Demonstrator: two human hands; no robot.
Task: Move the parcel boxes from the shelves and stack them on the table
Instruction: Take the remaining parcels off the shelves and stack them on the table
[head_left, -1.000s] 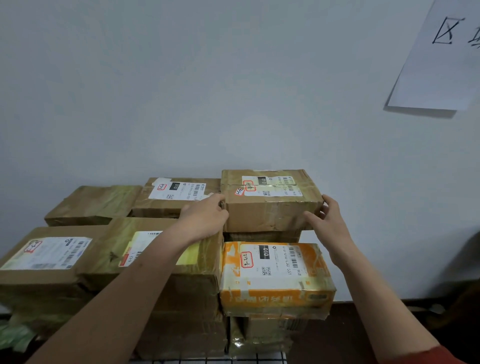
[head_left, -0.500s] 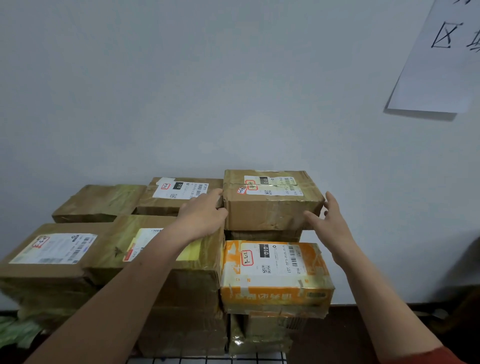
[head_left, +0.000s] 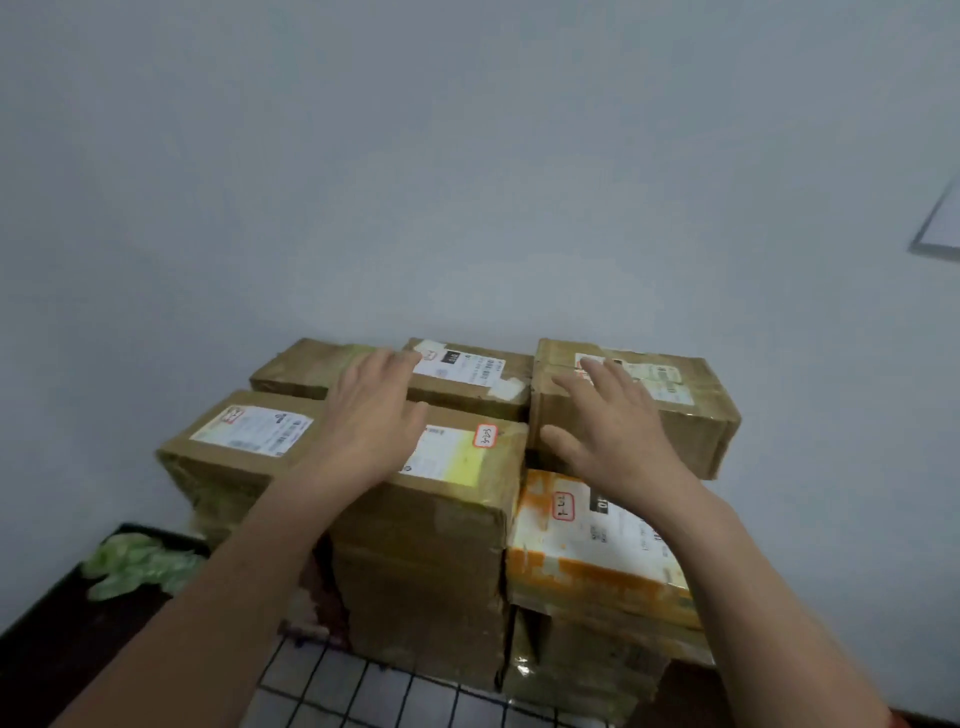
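Now reaching over the stack: left hand (head_left: 371, 421) spread flat above the yellow-labelled box (head_left: 452, 499), right hand (head_left: 613, 431) splayed over the top brown box (head_left: 680, 421), gripping nothing, contact unclear. Looks like the placing step, that box seated on the orange box (head_left: 587, 556) beside its neighbours. Next calls for fetching another from shelves out of view. Piled on a grid-patterned table (head_left: 374, 696) against a white wall (head_left: 467, 156), crumpled green plastic (head_left: 135, 566) on a dark surface (head_left: 52, 639) at left, paper sheet (head_left: 943, 223) at right

My bare forearms reach forward side by side. My left hand (head_left: 374, 421) lies palm down, fingers straight and slightly spread. My right hand (head_left: 613, 436) is palm down too, fingers extended, thumb splayed out toward the left.
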